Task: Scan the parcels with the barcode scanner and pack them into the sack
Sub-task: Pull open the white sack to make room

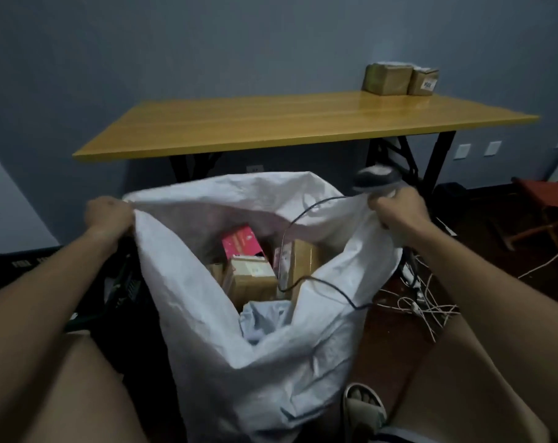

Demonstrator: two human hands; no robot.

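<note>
A big white woven sack (213,330) stands open on the floor between my legs. My left hand (110,217) grips its left rim. My right hand (397,209) grips the right rim together with the barcode scanner (378,180), whose dark cable (303,279) loops across the sack's mouth. Inside lie a pink box (241,243), several brown cardboard parcels (253,279) and a pale blue soft packet (265,314). Two brown parcels (399,79) stand on the far right corner of the yellow table (239,126).
A black crate (124,282) sits to the left of the sack. White cables (418,302) lie tangled on the dark floor at the right, near a red folding stool (546,199). My sandalled foot (364,407) is beside the sack's base.
</note>
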